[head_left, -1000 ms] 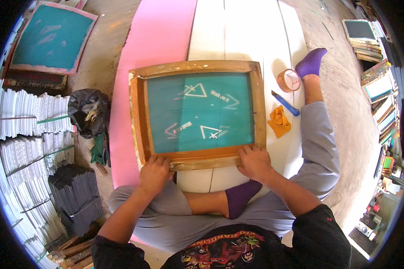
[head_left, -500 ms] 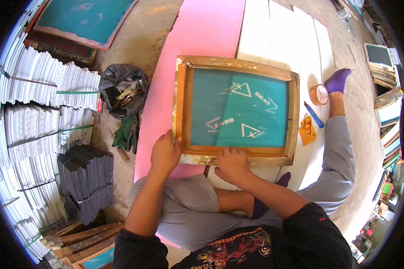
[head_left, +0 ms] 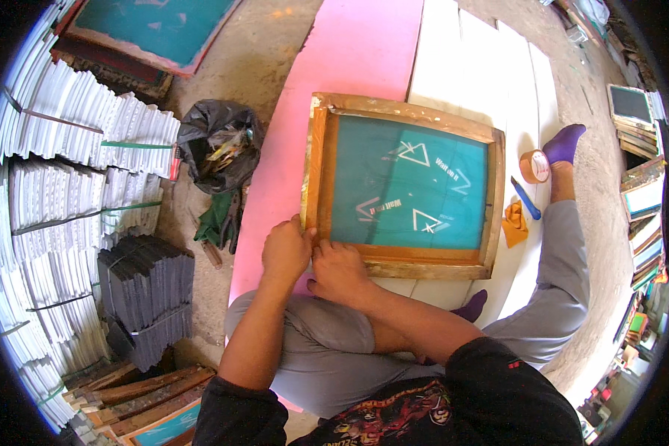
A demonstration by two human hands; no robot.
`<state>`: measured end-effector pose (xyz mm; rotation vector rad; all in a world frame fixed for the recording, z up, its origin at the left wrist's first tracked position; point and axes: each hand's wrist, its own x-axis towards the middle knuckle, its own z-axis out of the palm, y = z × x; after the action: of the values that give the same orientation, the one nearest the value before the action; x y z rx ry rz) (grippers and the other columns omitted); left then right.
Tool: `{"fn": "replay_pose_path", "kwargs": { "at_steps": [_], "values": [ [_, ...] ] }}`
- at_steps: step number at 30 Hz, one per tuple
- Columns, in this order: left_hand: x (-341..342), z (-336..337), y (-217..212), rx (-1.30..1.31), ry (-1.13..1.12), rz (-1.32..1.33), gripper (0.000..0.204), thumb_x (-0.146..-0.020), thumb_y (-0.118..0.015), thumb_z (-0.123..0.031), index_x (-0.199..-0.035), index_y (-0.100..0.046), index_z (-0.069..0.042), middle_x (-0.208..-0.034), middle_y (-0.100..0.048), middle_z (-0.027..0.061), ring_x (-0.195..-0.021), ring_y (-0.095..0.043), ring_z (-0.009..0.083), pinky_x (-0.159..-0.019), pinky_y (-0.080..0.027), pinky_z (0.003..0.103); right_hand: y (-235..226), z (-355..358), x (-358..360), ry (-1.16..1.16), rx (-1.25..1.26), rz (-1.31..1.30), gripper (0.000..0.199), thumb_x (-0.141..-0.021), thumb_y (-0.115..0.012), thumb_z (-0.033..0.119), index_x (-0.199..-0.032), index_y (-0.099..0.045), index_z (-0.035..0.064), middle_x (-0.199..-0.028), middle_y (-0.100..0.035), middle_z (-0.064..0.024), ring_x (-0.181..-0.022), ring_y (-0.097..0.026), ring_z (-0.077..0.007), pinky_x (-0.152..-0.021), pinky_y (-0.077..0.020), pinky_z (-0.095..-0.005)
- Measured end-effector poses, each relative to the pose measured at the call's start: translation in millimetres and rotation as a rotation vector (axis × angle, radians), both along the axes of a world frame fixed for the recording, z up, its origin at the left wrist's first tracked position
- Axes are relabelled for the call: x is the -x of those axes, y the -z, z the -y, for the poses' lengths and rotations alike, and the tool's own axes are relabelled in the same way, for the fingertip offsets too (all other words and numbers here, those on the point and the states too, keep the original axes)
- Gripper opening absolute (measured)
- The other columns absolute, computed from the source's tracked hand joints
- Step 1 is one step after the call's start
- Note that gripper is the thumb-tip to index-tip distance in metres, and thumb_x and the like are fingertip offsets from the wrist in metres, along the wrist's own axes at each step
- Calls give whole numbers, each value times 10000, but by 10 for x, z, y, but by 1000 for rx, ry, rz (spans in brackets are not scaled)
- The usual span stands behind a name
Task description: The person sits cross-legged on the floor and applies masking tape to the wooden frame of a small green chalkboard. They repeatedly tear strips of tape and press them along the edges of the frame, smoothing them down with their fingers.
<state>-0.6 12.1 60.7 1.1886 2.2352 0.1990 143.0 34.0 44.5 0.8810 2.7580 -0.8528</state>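
Observation:
A wooden screen printing frame (head_left: pixel 405 267) with a teal mesh (head_left: pixel 379 175) lies flat before me. Pale triangles and lettering mark the mesh, and glossy brown tape (head_left: pixel 325 171) lines the inner edges. My left hand (head_left: pixel 288 247) grips the near left corner, its fingers closed over the wood. Right beside it, my right hand (head_left: pixel 338 271) curls its fingers over the near rail, with the thumb lower down. The fingertips of both hands almost meet at the corner; anything small between them is hidden.
Right of the frame lie a brown tape roll (head_left: pixel 534 167), a blue cutter knife (head_left: pixel 526 198) and an orange cloth (head_left: pixel 514 224). On the left are a black rubbish bag (head_left: pixel 219 149), white bundled stacks (head_left: pixel 59 189) and a dark stack (head_left: pixel 147 297). My legs flank the near side.
My right hand has slid left along the near rail to the corner beside my left hand. The whole view has shifted slightly; the frame stays flat.

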Motion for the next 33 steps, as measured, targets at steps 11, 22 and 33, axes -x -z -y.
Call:
{"fn": "replay_pose_path", "kwargs": {
  "at_steps": [11, 22, 33],
  "values": [
    [-151, 66, -30, -198, -6, -292, 400, -864, -760, -275, -1161, -649, -30, -1135, -662, 198, -1059, -624, 401, -899, -504, 504, -118, -581, -936, 52, 71, 142, 445, -835, -636, 484, -942, -760, 70, -987, -716, -121, -994, -664, -331, -794, -540, -485],
    [-752, -49, -85, -196, 733, -74, 461, -776, -815, -447, -975, -736, -39, -996, -700, 120, -1034, -603, 307, -900, -485, 433, -285, -1375, -2615, -105, -85, 602, 440, -913, -483, 365, -803, -764, 45, -864, -745, -129, -954, -656, -339, -784, -509, -505],
    [-830, 42, -25, -178, 741, -130, 512, -752, -820, -472, -1059, -726, -74, -1020, -710, 94, -1031, -632, 288, -921, -492, 418, -467, -1877, -2770, -344, -258, 366, 353, -807, -580, 391, -824, -795, 112, -905, -744, -97, -1069, -612, -289, -913, -473, -468]
  ]
}}
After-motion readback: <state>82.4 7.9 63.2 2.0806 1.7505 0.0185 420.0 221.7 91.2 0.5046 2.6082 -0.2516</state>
